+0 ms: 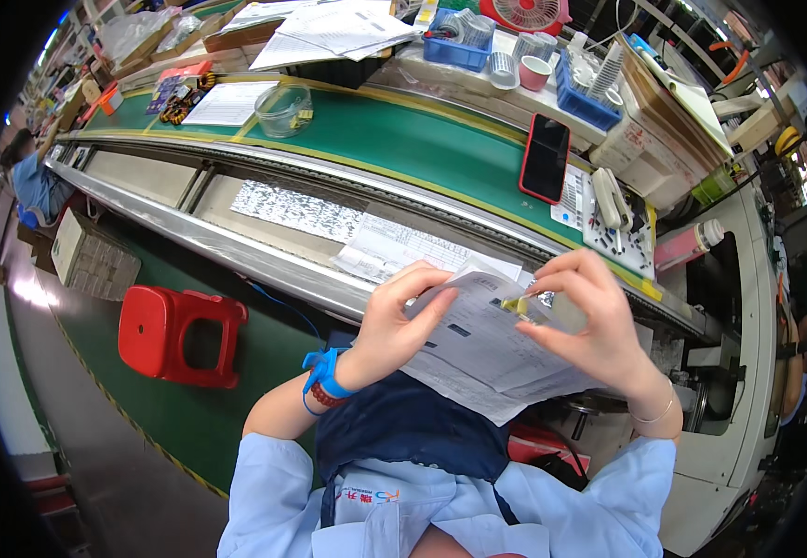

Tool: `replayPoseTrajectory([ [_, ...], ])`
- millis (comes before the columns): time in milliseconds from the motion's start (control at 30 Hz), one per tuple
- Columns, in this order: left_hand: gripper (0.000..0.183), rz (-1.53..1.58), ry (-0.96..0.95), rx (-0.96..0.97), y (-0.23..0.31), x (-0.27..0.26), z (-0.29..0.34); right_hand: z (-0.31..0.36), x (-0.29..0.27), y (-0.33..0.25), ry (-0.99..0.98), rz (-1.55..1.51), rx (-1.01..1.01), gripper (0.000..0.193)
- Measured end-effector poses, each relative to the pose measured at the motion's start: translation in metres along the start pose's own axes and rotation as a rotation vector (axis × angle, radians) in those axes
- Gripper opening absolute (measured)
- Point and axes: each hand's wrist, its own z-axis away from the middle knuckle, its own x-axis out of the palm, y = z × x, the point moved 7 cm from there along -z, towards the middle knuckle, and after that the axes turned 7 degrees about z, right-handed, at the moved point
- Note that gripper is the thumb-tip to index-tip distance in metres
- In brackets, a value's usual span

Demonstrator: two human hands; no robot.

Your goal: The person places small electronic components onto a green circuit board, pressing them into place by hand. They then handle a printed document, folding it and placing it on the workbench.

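Printed paper sheets (459, 339) hang tilted in front of my body, over the near edge of the bench. My left hand (399, 321) pinches their upper left edge between thumb and fingers. At the upper right part of the sheets, my right hand (594, 321) curls its thumb and fingers around a small yellow piece (517, 305). Its exact kind is too small to make out. Other printed sheets (413, 251) lie on the bench just beyond my hands.
A green conveyor belt (394, 139) crosses behind a metal rail (208, 232). On it are a red-edged phone (545, 158) and a clear round tub (284, 112). Blue bins (459, 46) stand beyond. A red stool (183, 335) stands at left; a person (36, 177) sits far left.
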Motion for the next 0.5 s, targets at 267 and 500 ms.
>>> replayPoseTrajectory([
  [267, 0.016, -0.183, -0.009, 0.131, 0.019, 0.003, 0.005, -0.009, -0.007, -0.003, -0.044, 0.146, -0.057, 0.030],
  [500, 0.020, -0.257, -0.013, 0.206, 0.027, 0.006, 0.007, -0.004, -0.008, -0.004, -0.067, 0.123, -0.096, 0.027],
])
